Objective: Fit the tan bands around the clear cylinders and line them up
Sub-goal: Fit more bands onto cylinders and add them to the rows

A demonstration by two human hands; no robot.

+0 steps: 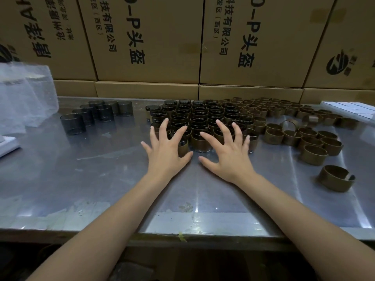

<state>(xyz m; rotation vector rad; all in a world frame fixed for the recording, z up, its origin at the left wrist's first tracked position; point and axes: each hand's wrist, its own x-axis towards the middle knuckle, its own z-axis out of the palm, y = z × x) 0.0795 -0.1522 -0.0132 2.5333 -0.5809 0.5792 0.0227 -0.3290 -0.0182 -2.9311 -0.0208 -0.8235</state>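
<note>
A packed block of banded cylinders [199, 116] stands in rows near the middle of the metal table [101, 179], each clear cylinder wrapped in a tan band. The person's left hand [167, 148] lies at the block's near left corner, fingers spread wide and straight, fingertips resting on the tops of the front rows, thumb out to the side. The right hand [227, 151] mirrors it at the near right corner, fingers likewise splayed over the front cylinders, gripping nothing. One banded cylinder [200, 141] stands between the two hands at the front edge. To the right of the block lies a loose spread of empty tan bands [288, 122], one open band [335, 178] well apart nearer the table edge. To the left, a small group of bare cylinders [95, 114] stands beside a clear plastic bag [26, 98]. Printed cardboard boxes [146, 37] are stacked behind the table.
</note>
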